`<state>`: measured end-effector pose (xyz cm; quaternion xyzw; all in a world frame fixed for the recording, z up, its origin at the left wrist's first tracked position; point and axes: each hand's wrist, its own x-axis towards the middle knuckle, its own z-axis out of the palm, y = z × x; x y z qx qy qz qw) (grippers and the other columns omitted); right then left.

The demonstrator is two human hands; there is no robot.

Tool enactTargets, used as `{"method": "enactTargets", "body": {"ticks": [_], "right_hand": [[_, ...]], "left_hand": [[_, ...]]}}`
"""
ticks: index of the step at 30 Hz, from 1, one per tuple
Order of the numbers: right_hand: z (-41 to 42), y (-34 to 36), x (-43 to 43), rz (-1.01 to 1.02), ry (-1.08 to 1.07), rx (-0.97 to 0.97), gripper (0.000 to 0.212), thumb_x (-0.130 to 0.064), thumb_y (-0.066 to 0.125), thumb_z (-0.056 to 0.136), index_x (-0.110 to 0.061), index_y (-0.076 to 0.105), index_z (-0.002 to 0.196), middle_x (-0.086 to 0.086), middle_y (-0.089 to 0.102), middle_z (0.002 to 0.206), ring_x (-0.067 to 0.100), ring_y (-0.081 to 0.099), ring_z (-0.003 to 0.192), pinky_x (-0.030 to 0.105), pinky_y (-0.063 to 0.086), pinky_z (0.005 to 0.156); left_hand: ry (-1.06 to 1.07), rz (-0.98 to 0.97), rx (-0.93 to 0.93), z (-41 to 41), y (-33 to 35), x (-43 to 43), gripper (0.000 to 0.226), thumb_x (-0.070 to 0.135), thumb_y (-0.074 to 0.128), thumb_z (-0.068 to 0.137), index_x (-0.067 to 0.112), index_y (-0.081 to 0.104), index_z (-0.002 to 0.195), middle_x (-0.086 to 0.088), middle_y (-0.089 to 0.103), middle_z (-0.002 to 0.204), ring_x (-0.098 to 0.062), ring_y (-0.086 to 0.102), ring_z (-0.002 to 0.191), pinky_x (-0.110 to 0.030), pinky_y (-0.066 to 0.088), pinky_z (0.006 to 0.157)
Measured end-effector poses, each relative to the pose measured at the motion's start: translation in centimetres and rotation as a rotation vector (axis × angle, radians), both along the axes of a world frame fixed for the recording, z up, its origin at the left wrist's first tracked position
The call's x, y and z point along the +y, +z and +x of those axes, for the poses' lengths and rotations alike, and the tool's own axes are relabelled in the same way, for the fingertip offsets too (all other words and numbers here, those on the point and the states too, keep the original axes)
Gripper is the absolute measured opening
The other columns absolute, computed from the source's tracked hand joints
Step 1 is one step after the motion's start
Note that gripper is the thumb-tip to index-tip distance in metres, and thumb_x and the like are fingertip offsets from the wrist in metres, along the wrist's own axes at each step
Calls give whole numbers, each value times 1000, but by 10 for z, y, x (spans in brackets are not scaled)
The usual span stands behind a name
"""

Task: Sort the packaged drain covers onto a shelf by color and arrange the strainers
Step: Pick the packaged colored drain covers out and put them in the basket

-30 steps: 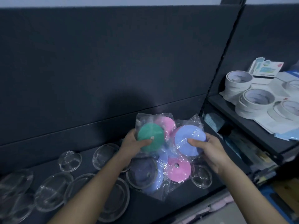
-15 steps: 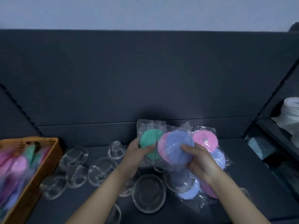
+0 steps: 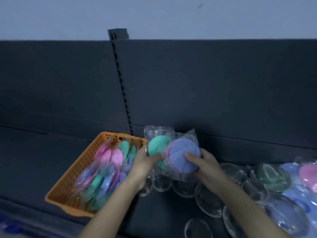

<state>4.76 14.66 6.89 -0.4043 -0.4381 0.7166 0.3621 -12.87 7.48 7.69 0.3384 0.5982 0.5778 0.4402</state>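
Note:
My left hand [image 3: 143,164] grips a green drain cover [image 3: 157,148] in clear plastic wrap. Overlapping it on the right is a wrapped blue drain cover [image 3: 183,154], pinched by my right hand [image 3: 204,166], with a pink cover edge [image 3: 169,152] showing behind it. Both packets are held above the dark shelf [image 3: 154,215]. An orange basket [image 3: 82,162] at the left holds several pink, green and blue packaged covers. More packaged covers [image 3: 291,179] lie on the shelf at the right. Several clear strainers [image 3: 209,198] sit on the shelf below my hands.
The dark back panel [image 3: 205,86] rises behind the shelf, with a slotted upright [image 3: 122,86] just behind the basket. The shelf's front edge runs along the bottom left, with something blue [image 3: 10,227] below it.
The view has swung left, bringing the orange basket fully into sight. My hands have carried the green and blue packets left, away from the pile, which now lies at the right.

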Motion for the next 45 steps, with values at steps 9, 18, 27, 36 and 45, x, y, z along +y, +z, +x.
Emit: {"method": "enactTargets", "body": {"ticks": [9,18,27,36,45], "right_hand": [[-120,9,-9,77,-13,-4,54,-16,74,79,-17,49,126,4,60,117,25,63,103,42,57,80],[-186,-7,-14,441,67,-383,66,-29,71,76,-24,43,136,-2,60,122,16,59,109,35,51,93],[-201,-15,-29,1088,109,-1139,70,-45,48,91,-19,16,149,17,21,150,37,28,129,44,34,102],[-211,-37,-15,1116,423,-1242,64,-47,22,96,-18,4,150,11,9,158,26,3,145,47,1,116],[-204,-31,-4,1035,487,-1087,65,-47,32,95,-24,6,150,4,12,157,25,6,145,47,9,117]], "left_hand": [[262,-4,282,-119,11,-20,46,17,75,79,10,43,111,-5,63,98,-22,66,80,-41,57,68],[100,-205,381,-197,-16,-26,44,40,79,71,24,59,107,-3,69,101,-22,67,87,-42,57,76],[171,-16,1101,-201,-24,-38,62,23,54,91,13,28,147,-9,29,151,-19,16,143,-22,6,117],[-249,-293,1155,-212,-65,-28,78,66,0,87,22,-3,151,6,-12,157,-8,-11,145,-23,-6,117],[-193,-301,1213,-203,-55,-22,63,44,18,99,9,11,150,-9,5,159,-19,1,147,-28,0,119]]}}
